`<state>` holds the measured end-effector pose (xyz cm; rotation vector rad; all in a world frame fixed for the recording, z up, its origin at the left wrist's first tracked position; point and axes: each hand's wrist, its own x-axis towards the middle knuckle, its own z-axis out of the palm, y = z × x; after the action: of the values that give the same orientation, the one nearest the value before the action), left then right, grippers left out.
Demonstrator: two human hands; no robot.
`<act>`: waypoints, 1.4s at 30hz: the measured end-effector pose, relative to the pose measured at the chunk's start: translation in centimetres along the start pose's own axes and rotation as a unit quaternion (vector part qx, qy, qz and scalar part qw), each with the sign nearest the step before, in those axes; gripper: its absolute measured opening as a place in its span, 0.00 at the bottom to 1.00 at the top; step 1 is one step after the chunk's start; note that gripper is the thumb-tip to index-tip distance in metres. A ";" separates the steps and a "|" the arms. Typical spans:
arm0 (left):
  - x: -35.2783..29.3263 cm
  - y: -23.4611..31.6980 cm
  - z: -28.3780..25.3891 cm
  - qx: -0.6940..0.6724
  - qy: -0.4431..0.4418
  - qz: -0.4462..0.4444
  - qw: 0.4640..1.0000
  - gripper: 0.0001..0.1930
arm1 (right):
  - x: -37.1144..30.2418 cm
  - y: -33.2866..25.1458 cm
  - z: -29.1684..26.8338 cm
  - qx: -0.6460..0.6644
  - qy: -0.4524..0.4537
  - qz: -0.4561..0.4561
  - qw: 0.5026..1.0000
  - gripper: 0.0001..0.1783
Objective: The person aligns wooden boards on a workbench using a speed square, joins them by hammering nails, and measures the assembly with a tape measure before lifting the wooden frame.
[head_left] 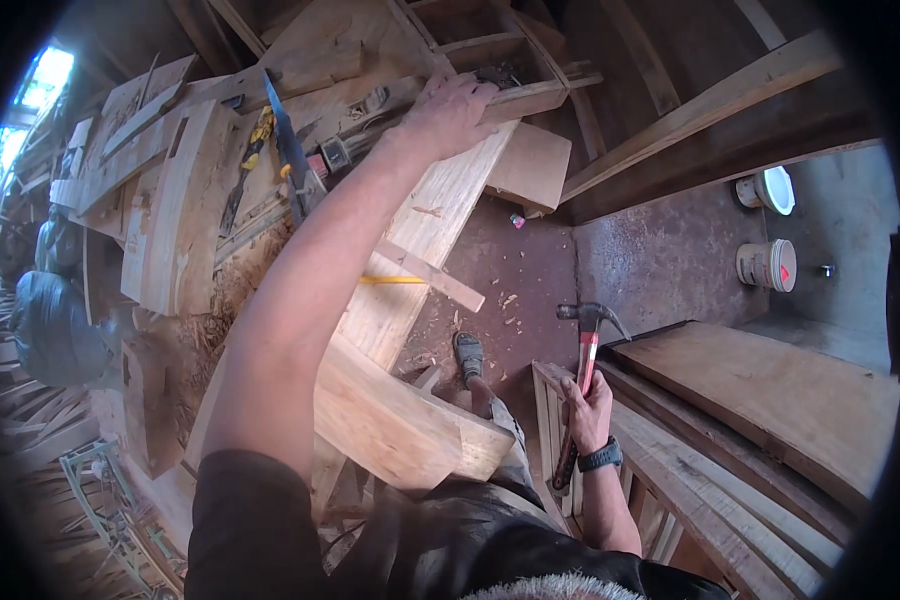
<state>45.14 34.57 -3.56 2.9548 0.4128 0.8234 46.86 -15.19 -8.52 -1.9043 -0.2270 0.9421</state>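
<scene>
At the upper centre, the bare left hand lies at the edge of an open, partitioned wooden box. Right of centre, the right hand grips a steel-headed claw hammer with a red handle. A white cylindrical plastic bucket stands at the right.

So you've got a claw hammer over at about 4 o'clock, head up top and handle slanting down toward 7. Dark metal head, striking face at 9 o'clock, curved claw toward 4, reddish handle with a pale patch and a dark grip end. Your other thing is the open-topped wooden box just past 12: plain bare wood, set at a slant, divider across the inside, near left corner hidden under your hand.
</scene>
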 end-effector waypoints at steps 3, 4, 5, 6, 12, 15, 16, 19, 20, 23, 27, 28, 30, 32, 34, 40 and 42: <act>1.2 0.0 0.6 0.061 -0.144 -0.048 0.987 0.20 | 0.2 0.2 -0.9 0.019 0.006 0.020 1.000 0.16; 1.0 0.2 0.2 0.059 -0.148 -0.049 0.986 0.20 | 0.6 -0.6 -1.0 0.015 0.012 0.026 0.999 0.16; 0.6 0.2 -0.5 0.062 -0.163 -0.051 0.983 0.21 | 0.9 -1.3 -1.0 0.012 0.020 0.031 0.999 0.16; 0.3 0.1 -1.0 0.064 -0.176 -0.052 0.981 0.22 | 1.7 -0.9 -1.3 0.040 0.026 0.012 0.999 0.16; -3.7 0.5 -5.5 0.023 -0.169 -0.018 0.985 0.18 | 6.5 -3.1 -1.3 0.048 0.039 -0.051 0.997 0.16; -5.1 1.4 -6.9 0.003 -0.190 -0.027 0.981 0.16 | 7.7 -4.1 -1.0 0.053 0.045 -0.056 0.996 0.15; -5.6 1.4 -6.8 0.002 -0.195 -0.028 0.980 0.16 | 7.8 -4.5 -1.0 0.065 0.047 -0.055 0.995 0.15; -7.5 1.2 -6.9 0.002 -0.211 -0.014 0.977 0.15 | 8.5 -4.6 -0.2 0.088 0.041 -0.056 0.994 0.14; -7.7 1.3 -6.9 0.005 -0.206 -0.005 0.979 0.15 | 8.6 -4.7 0.1 0.090 0.040 -0.053 0.994 0.15; -8.2 1.3 -7.0 -0.003 -0.187 0.003 0.982 0.14 | 8.9 -4.7 0.6 0.086 0.030 -0.043 0.995 0.15; -8.1 1.6 -6.9 -0.024 -0.222 0.000 0.975 0.14 | 10.2 -2.9 1.3 0.055 0.029 -0.081 0.995 0.13; -8.3 2.1 -6.9 -0.024 -0.221 0.001 0.975 0.14 | 10.6 -2.6 1.5 0.053 0.035 -0.085 0.994 0.12; -8.8 3.3 -7.6 -0.043 -0.260 -0.012 0.965 0.15 | 11.2 -4.1 2.9 0.039 0.031 -0.099 0.994 0.11; -9.1 3.5 -7.7 -0.058 -0.267 -0.012 0.962 0.15 | 11.8 -6.7 4.0 0.027 0.027 -0.091 0.995 0.15; -9.2 3.5 -8.0 -0.070 -0.276 -0.014 0.959 0.15 | 12.6 -9.7 5.7 0.057 0.003 -0.075 0.996 0.15; -7.3 2.4 -8.4 -0.164 -0.283 -0.057 0.943 0.16 | 14.7 -13.0 8.7 0.119 -0.041 -0.104 0.987 0.19; -5.7 1.1 -8.1 -0.182 -0.245 -0.155 0.940 0.15 | 14.6 -13.9 9.4 0.108 -0.026 -0.120 0.987 0.20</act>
<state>36.56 31.73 0.67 2.5262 0.5917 0.0988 53.48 5.95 -6.80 -1.6141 -0.3611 0.8190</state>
